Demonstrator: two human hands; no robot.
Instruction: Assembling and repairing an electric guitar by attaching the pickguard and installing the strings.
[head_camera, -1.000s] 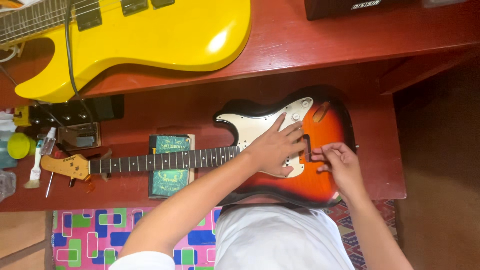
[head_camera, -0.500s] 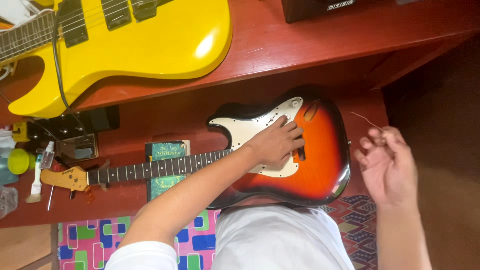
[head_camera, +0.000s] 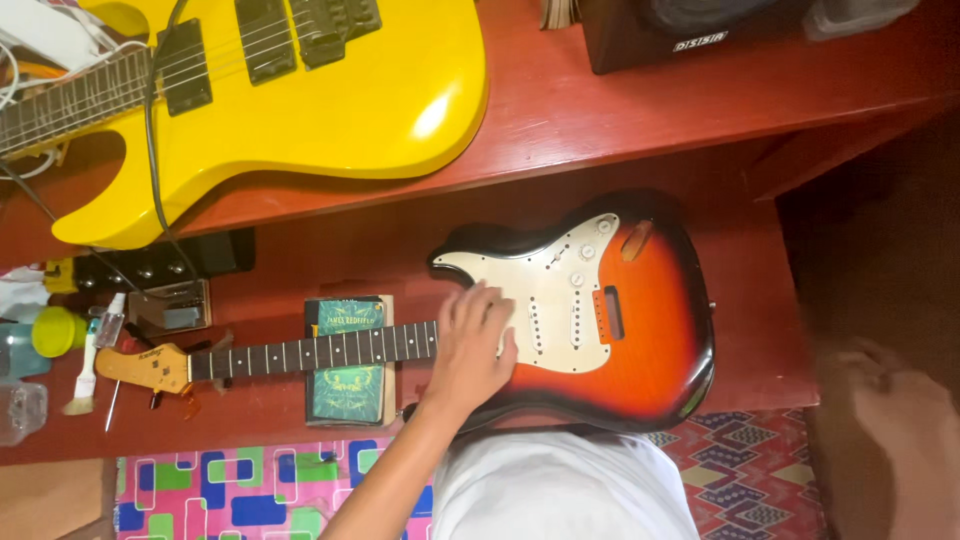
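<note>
Since half a second ago the right hand has swung off the guitar to the lower right edge — so blurred its grip cannot be told. Flat on the red bench lies the guitar, neck resting on a green book — left hand pressed open-palmed where neck meets body, gripping nothing.

Glossy sunburst guitar, wood neck.
</note>
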